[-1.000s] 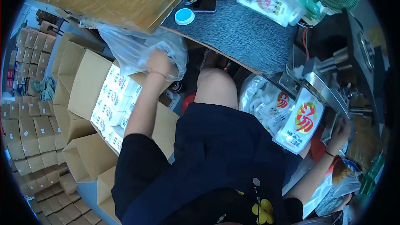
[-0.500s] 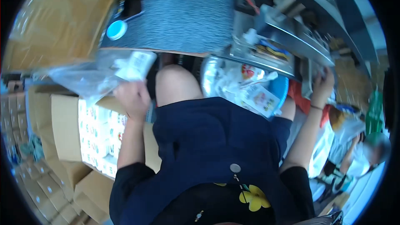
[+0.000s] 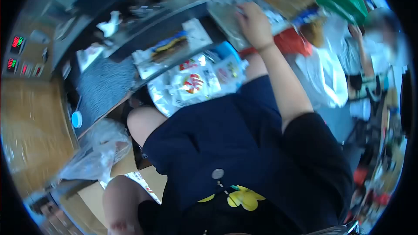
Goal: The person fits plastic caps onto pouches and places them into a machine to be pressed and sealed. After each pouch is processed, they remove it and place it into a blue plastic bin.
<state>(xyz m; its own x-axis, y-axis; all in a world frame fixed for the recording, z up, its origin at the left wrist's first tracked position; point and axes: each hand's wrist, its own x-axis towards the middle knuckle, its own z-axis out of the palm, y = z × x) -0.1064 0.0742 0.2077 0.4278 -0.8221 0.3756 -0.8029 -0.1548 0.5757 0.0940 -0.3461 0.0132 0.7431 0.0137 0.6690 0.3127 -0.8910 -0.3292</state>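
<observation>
My right hand [image 3: 254, 25] is over a grey tray-like surface [image 3: 227, 21] beside the metal bench. Its fingers are curled together, and what lies between them is too small to make out. At the lower left is my left hand [image 3: 121, 222], bent back near my sleeve; its fingers are blurred. A clear plastic bag [image 3: 98, 148] hangs above it, over an open carton [image 3: 89, 200] with printed white packs inside. Between my knees stands a blue basin [image 3: 228, 52] filled with white plastic packets with red print [image 3: 191, 82].
A blue-grey textured mat [image 3: 106, 82] covers the bench, with a light-blue round lid [image 3: 77, 119] at its edge. A large taped carton [image 3: 35, 126] stands left. A red bag [image 3: 291, 41], white bags [image 3: 324, 76] and a green crate [image 3: 337, 0] lie right. Another person [image 3: 363, 48] is beyond.
The view has swung to the right. My left hand has left the white labelled packet by the clear bag and drawn back low. My right hand remains beside the bench.
</observation>
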